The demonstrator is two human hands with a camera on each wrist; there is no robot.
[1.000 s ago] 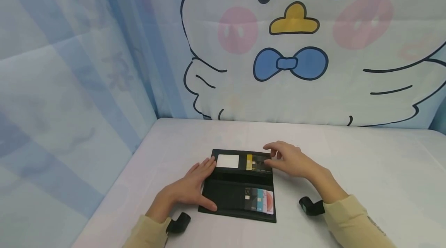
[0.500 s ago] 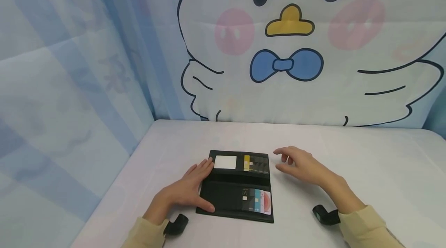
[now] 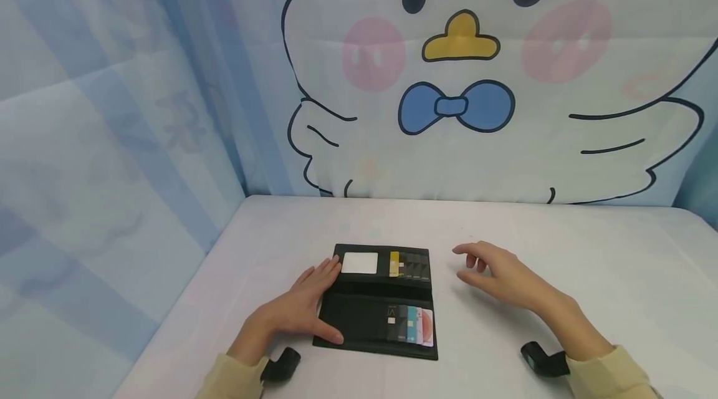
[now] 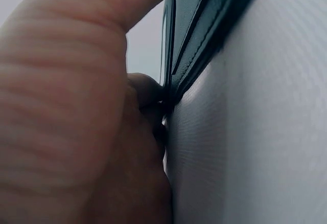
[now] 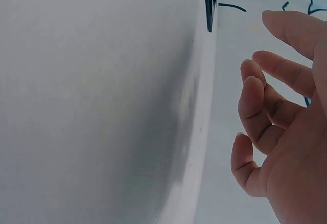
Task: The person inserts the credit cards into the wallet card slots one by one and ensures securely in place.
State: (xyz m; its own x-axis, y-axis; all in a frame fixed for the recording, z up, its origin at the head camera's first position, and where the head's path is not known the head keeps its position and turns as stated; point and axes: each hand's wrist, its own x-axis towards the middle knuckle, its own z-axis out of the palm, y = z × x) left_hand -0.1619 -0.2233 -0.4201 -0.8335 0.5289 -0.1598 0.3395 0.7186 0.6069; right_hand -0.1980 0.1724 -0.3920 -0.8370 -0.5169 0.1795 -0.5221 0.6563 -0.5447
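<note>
A black wallet (image 3: 359,324) lies unfolded on the table, its fold running crosswise. Its far half holds a white card (image 3: 359,263) at the left and several dark cards (image 3: 414,267) with a yellow-edged one at the right. In the near half, several overlapping cards (image 3: 411,325), dark, blue and pink, sit at the right. My left hand (image 3: 305,308) rests on the wallet's left edge, fingers extended and thumb on the near half. To the right of the wallet, my right hand (image 3: 496,274) hovers apart from it, fingers loosely bent and holding nothing.
The white-covered table (image 3: 561,249) extends around the wallet. Behind it hangs a cloth backdrop (image 3: 454,156) with a cartoon face and blue bow, and a blue-white curtain (image 3: 112,168) hangs along the left. A black wrist camera (image 3: 544,360) is on the right wrist.
My right hand has moved away from the cards in the wallet's far half, rightward over the table. My left hand stays on the wallet. The head view has shifted slightly.
</note>
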